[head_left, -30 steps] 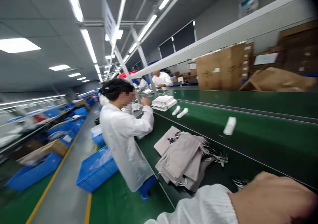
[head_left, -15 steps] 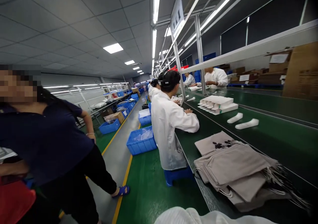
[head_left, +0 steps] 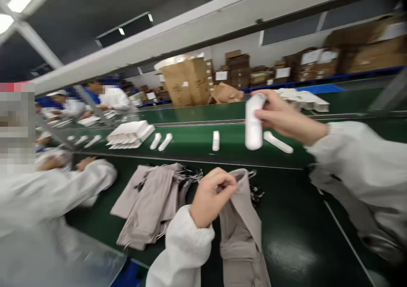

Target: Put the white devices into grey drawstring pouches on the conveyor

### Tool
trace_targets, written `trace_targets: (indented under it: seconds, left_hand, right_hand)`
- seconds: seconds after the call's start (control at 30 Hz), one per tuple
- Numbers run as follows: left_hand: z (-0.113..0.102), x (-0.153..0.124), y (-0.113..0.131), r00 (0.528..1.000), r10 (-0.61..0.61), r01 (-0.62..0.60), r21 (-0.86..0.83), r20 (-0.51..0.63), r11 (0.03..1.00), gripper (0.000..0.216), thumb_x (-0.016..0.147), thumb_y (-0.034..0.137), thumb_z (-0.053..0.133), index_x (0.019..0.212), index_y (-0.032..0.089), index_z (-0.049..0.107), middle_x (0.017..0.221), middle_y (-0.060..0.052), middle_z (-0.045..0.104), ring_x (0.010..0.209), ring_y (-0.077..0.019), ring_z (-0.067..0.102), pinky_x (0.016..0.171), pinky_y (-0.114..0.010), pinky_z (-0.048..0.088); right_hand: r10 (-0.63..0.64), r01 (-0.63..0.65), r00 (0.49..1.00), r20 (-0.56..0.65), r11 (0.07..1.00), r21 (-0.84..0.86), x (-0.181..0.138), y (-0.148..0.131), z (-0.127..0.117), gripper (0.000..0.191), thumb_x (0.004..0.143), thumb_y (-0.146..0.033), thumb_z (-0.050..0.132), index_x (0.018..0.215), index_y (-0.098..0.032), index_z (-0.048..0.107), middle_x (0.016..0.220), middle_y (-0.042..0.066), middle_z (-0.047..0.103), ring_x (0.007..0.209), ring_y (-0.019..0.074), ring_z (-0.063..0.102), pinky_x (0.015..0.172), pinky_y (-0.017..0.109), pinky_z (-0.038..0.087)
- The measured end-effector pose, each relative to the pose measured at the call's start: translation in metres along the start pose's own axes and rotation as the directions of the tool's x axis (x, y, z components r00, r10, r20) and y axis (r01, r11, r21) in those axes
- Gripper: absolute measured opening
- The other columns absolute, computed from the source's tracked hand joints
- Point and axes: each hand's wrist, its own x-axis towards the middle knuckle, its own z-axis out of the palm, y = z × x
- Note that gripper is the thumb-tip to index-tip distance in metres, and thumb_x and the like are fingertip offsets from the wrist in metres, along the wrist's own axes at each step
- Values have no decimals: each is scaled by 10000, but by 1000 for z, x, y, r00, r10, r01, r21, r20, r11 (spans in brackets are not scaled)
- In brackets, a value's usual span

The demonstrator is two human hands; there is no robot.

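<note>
My left hand (head_left: 213,196) pinches the rim of a grey-beige drawstring pouch (head_left: 240,240), whose mouth gapes a little at the top. The pouch lies toward me on the dark green bench. Raised above the belt, my right hand (head_left: 281,113) grips a white handheld device (head_left: 254,123), held upright with its rounded end down; its exact kind is unclear. Left of my left hand lies a pile of similar pouches (head_left: 146,206) with cords and dark cord ends.
More white devices (head_left: 165,142) lie on the green belt (head_left: 190,140), near a stack of white boxes (head_left: 129,132). A co-worker in a white coat (head_left: 63,193) sits close on the left. A pale beam (head_left: 178,37) crosses above; cartons (head_left: 187,81) stand behind.
The view has swung right, from the aisle and a standing person to the bench and belt. Both my hands now show, the left on a pouch, the right holding a white device.
</note>
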Motion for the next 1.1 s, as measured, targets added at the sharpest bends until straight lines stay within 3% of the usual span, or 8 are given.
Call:
trace_targets:
  seconds: [0.23, 0.4, 0.5, 0.63, 0.83, 0.93, 1.0, 1.1]
  left_hand:
    - [-13, 11, -4, 999, -21, 24, -131, 25, 991, 94, 874, 195, 657, 783, 198, 633, 838, -12, 558, 791, -146, 516, 700, -259, 386]
    - [-3, 26, -3, 958, -52, 5, -166, -284, 986, 97, 893, 254, 643, 816, 202, 613, 1016, -30, 550, 977, -155, 526, 830, -246, 419]
    - [-1, 33, -7, 922, -118, 45, -202, -370, 978, 103, 880, 285, 660, 849, 197, 616, 997, -27, 561, 913, -134, 541, 788, -227, 442]
    - [-9, 37, -16, 872, -301, 143, -387, -385, 911, 197, 852, 368, 688, 877, 199, 590, 702, 43, 449, 524, -60, 352, 458, -175, 282]
    - [-17, 16, -29, 980, -71, 48, -123, -187, 991, 373, 817, 258, 703, 1175, 259, 599, 1019, -37, 567, 746, -122, 546, 678, -257, 497]
    - [-22, -6, -45, 998, 40, -26, 251, -48, 968, 192, 872, 236, 634, 1062, 255, 661, 1055, -61, 607, 954, -204, 597, 840, -340, 509]
    - [-26, -17, -59, 995, 96, -89, 410, 4, 908, 135, 893, 240, 608, 1005, 260, 682, 1048, -58, 634, 998, -228, 611, 865, -367, 506]
    - [-27, -23, -75, 985, 172, -161, 514, 28, 842, 111, 906, 250, 593, 973, 266, 680, 999, -44, 661, 951, -232, 635, 832, -376, 514]
  right_hand:
    - [17, -55, 972, 232, 987, 154, -55, -14, 41, 547, 847, -249, 678, 1288, -340, 369, 1195, 29, 508, 876, 161, 651, 716, 327, 593]
    - [60, -26, 888, 455, 996, -81, -86, -1, 45, 273, 998, -392, 437, 1111, -226, 621, 1182, 63, 594, 1102, 202, 572, 959, 377, 474]
    - [244, -205, 850, 468, 970, -133, -93, -5, 34, 182, 942, -306, 511, 1013, -205, 644, 865, 19, 598, 797, 141, 571, 741, 296, 482]
    - [442, -524, 808, 389, 841, 134, -96, -30, 7, 108, 834, -136, 530, 893, -222, 502, 541, -109, 221, 425, 55, 150, 419, 197, 145]
    - [317, -263, 942, -114, 903, 339, -61, -52, -67, 173, 843, -45, 442, 839, -216, 472, 522, -111, 216, 408, 50, 152, 433, 212, 219]
    - [-58, 53, 881, -470, 998, -24, -28, -29, -115, 260, 835, 22, 363, 836, -223, 449, 501, -114, 262, 399, 57, 298, 559, 244, 379]
    - [-186, -26, 857, -481, 916, -401, -12, -3, -145, 269, 859, 13, 331, 882, -222, 461, 527, -93, 364, 469, 83, 457, 618, 263, 413]
    - [-13, -262, 931, -366, 673, -692, -1, 42, -175, 189, 887, -41, 442, 963, -171, 554, 641, -23, 557, 609, 120, 552, 673, 292, 449]
